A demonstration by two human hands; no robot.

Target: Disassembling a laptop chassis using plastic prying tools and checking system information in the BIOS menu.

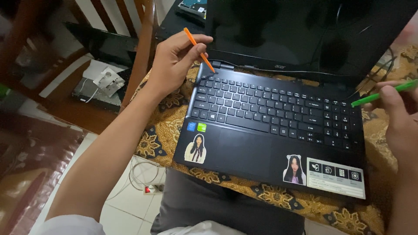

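Laptop (278, 117) lay open on patterned cloth (270, 196). Left hand (176, 61) pinched orange pry stick (199, 50), tip at top-left corner by hinge, w/ fingers closed around it. Right hand (398, 117) gripped green pry stick (383, 92), tip at right keyboard edge. Keyboard deck looked fully seated, no gap visible; prying seemed barely begun, most left.

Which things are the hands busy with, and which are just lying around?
In use: orange stick in left hand; green stick in right hand; black laptop.
Lying about: power strip, white bracket, patterned cloth.
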